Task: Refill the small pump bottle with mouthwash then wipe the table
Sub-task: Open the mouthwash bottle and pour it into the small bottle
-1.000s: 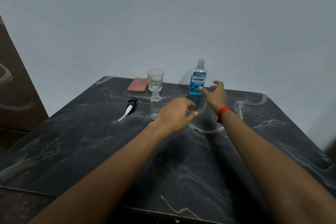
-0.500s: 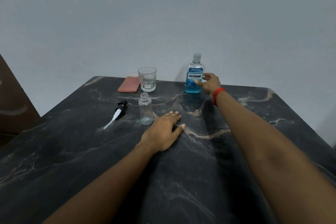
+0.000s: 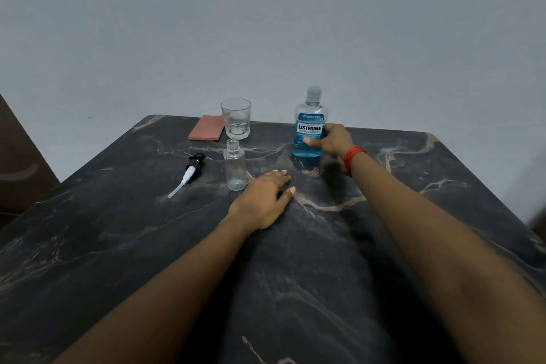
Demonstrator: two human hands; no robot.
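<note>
Head view: mouthwash bottle (image 3: 308,139), upper centre of frame, is clasped at label height by the right grip (image 3: 332,140); left grip (image 3: 263,201) is laid flat, released, on the worktop (image 3: 413,186). Smooth, part-full plastic is judged slippery; a mid-body hold is advised.

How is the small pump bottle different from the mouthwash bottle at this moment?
The mouthwash bottle is taller and holds blue liquid; the small pump bottle looks empty. The mouthwash bottle has its cap on; the small pump bottle is open, its pump head lying beside it. The right hand grips the mouthwash bottle; no hand holds the small pump bottle. Both are clear and stand upright.
</note>
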